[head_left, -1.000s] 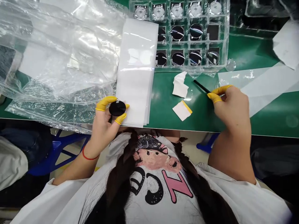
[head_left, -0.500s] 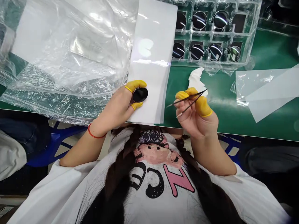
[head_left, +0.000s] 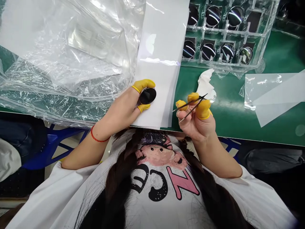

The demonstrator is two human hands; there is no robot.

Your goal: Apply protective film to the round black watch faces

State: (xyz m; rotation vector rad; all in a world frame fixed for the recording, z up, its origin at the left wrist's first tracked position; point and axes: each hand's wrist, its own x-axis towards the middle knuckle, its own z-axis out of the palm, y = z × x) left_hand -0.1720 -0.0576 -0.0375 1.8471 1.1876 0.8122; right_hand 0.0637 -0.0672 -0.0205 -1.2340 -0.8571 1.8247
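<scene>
Between the yellow-cotted thumb and finger of my left hand [head_left: 130, 105] is a round dark lens [head_left: 148, 96], held by its edge above white sheets [head_left: 159, 76]. My right hand [head_left: 196, 119], also with yellow finger cots, is closed on a pair of dark tweezers [head_left: 192, 106]. One end of the tweezers points down-left past the fingers, the other up-right. Just behind the right hand lies a crumpled white tissue [head_left: 205, 82] on the green table.
A clear plastic tray [head_left: 258, 65] at the back right holds several round dark lenses in compartments. Clear plastic bags [head_left: 95, 41] spread over the left side. Translucent sheets [head_left: 274, 92] lie at the right on the green table mat [head_left: 233, 117].
The view has shifted a little, so the table items appear further right. My right hand's fingers have curled slightly around the tweezers. My left hand still holds the lens.
</scene>
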